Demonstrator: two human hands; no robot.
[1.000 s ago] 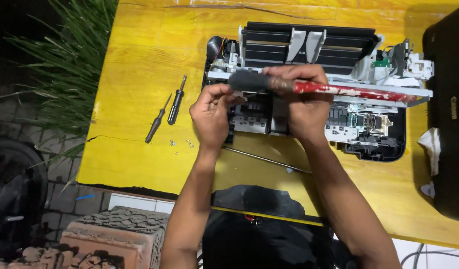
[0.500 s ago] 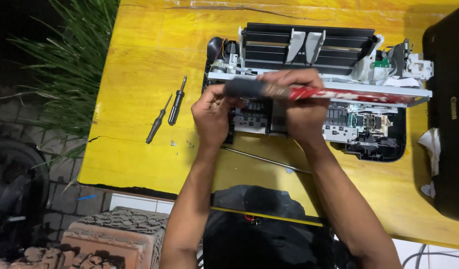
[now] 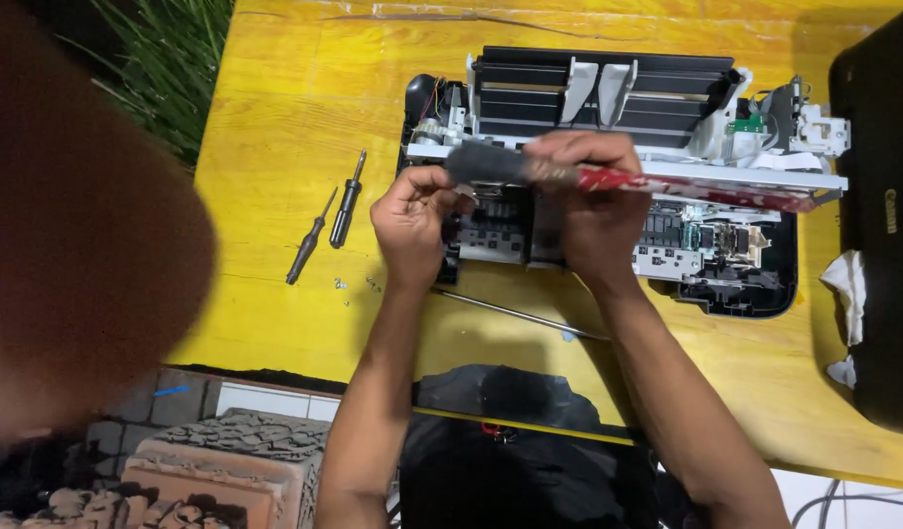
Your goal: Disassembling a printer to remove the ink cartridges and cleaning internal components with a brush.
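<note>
An opened printer [image 3: 667, 108] with its inner mechanism bare lies on a yellow table [image 3: 275, 127]. My right hand [image 3: 588, 211] grips a red-handled brush [image 3: 667, 181] whose dark bristles [image 3: 481, 162] lie over the printer's left side. My left hand [image 3: 412, 220] rests against the printer's left part, fingers curled at a component beside the bristles. What the left fingers pinch is hidden.
Two dark screwdrivers [image 3: 345, 201] and some small screws [image 3: 353, 286] lie left of the hands. A thin metal rod [image 3: 515, 313] lies on the table's near side. A black casing [image 3: 878, 216] with white cloth [image 3: 848, 284] stands at right. A blurred brown shape [image 3: 69, 245] covers the left.
The brush has shifted slightly leftward over the printer. A large blurred brown shape has come in front of the left side of the view.
</note>
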